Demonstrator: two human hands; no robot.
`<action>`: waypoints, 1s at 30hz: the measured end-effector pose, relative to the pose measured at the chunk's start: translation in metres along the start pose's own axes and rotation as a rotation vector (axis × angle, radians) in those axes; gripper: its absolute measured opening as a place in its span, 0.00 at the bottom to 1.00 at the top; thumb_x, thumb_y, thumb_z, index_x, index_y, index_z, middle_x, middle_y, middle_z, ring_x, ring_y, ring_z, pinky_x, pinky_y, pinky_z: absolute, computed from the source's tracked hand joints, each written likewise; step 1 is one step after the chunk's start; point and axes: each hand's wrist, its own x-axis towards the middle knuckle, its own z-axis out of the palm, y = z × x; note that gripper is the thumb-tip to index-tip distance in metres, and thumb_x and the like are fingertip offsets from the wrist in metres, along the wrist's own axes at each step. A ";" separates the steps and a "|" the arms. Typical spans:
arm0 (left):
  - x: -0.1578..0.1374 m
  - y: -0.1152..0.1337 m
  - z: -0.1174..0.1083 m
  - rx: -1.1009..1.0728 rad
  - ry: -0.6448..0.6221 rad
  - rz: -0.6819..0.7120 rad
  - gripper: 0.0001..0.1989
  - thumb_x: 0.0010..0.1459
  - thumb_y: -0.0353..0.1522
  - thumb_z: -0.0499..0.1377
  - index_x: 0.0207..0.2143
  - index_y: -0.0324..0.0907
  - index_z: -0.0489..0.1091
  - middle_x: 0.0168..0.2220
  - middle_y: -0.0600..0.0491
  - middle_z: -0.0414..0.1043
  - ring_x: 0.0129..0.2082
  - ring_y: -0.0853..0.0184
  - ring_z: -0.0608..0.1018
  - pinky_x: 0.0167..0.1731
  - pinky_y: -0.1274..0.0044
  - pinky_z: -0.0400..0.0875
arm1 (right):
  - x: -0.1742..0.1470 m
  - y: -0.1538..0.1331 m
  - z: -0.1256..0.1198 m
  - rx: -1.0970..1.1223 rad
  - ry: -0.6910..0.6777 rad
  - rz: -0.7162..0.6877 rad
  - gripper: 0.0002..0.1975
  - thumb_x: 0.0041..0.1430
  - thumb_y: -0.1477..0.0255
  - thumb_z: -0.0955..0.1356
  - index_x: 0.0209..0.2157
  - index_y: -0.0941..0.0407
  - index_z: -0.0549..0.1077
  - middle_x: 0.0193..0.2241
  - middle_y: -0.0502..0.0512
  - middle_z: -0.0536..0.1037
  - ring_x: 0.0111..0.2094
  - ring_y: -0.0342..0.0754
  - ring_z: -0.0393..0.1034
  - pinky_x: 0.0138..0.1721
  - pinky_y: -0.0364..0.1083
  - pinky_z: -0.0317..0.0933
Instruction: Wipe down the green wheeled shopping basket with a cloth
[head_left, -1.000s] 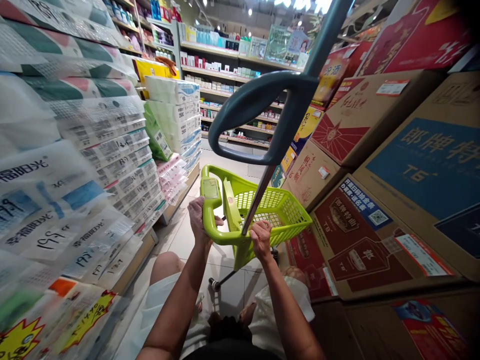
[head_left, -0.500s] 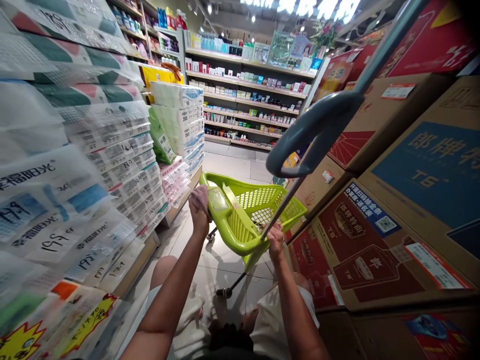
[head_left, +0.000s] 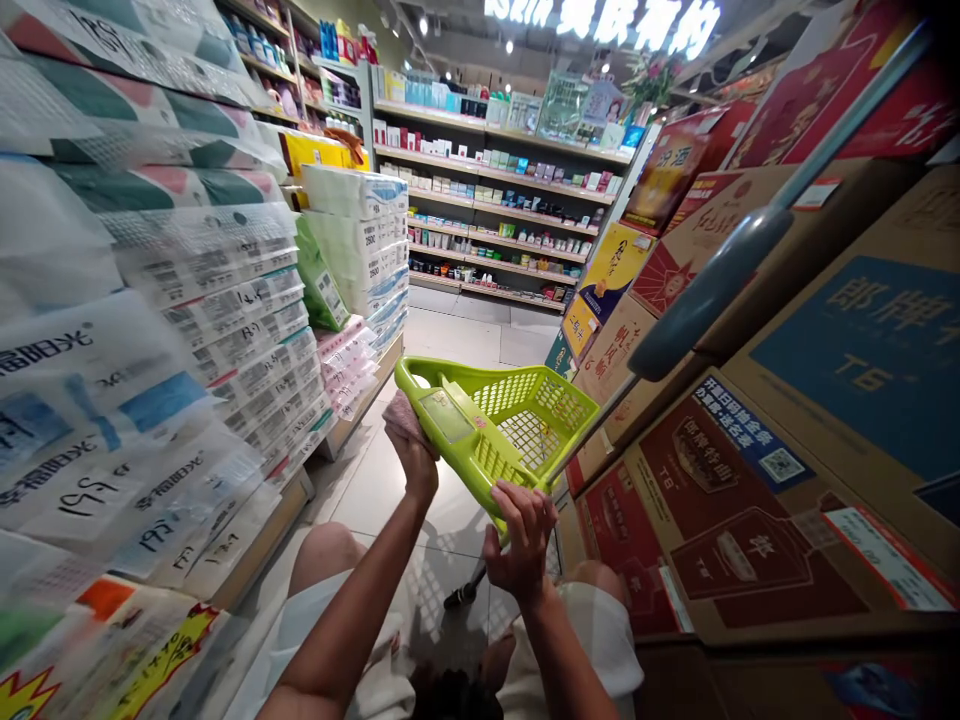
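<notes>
A lime-green wheeled shopping basket (head_left: pixel 480 415) is tilted in front of my knees, with an open mesh interior. My left hand (head_left: pixel 414 455) is closed round a pinkish-grey cloth (head_left: pixel 409 415), which presses against the basket's left outer edge. At the basket's near corner, my right hand (head_left: pixel 521 540) is curled over the green rim, fingers on top and thumb on the near side. The basket's metal pull rod rises to the upper right from beside that hand. Its blue-grey handle grip (head_left: pixel 712 295) leans out in front of the cartons.
Stacked tissue packs (head_left: pixel 255 310) line the left side on a low wooden platform (head_left: pixel 360 400). Printed cartons (head_left: pixel 750 520) form a wall close on the right. Shelves (head_left: pixel 495 160) with small boxes and bottles stand across the far end of the tiled floor (head_left: pixel 465 330).
My right hand has shifted from the base of the pull rod onto the near rim. The basket has turned, and its handle has swung to the right. The cloth has slid slightly along the left edge.
</notes>
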 end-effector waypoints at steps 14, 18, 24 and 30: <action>0.072 0.037 -0.007 0.660 -0.250 0.405 0.11 0.60 0.36 0.58 0.43 0.41 0.73 0.48 0.40 0.64 0.52 0.49 0.68 0.57 0.54 0.66 | 0.019 0.018 -0.004 0.063 0.120 0.186 0.09 0.67 0.75 0.62 0.41 0.53 0.72 0.38 0.53 0.77 0.41 0.51 0.71 0.51 0.55 0.59; 0.043 0.064 0.002 0.758 -0.716 0.665 0.11 0.59 0.33 0.58 0.43 0.44 0.76 0.48 0.41 0.69 0.50 0.51 0.70 0.54 0.59 0.69 | 0.018 0.022 -0.002 0.043 0.201 0.222 0.08 0.67 0.75 0.61 0.38 0.53 0.72 0.35 0.52 0.76 0.39 0.51 0.70 0.49 0.54 0.59; 0.075 0.073 0.033 0.992 -0.607 0.511 0.10 0.61 0.37 0.58 0.35 0.42 0.76 0.41 0.42 0.72 0.45 0.49 0.73 0.52 0.52 0.66 | 0.018 0.027 -0.009 0.034 0.152 0.203 0.07 0.67 0.74 0.62 0.39 0.53 0.72 0.36 0.53 0.77 0.39 0.50 0.71 0.50 0.55 0.60; 0.026 0.059 0.019 0.736 -0.651 0.559 0.11 0.61 0.34 0.60 0.45 0.45 0.77 0.49 0.42 0.73 0.53 0.48 0.72 0.57 0.54 0.65 | 0.014 0.028 -0.010 0.026 0.212 0.223 0.07 0.66 0.76 0.62 0.38 0.53 0.71 0.35 0.53 0.76 0.38 0.50 0.71 0.50 0.56 0.61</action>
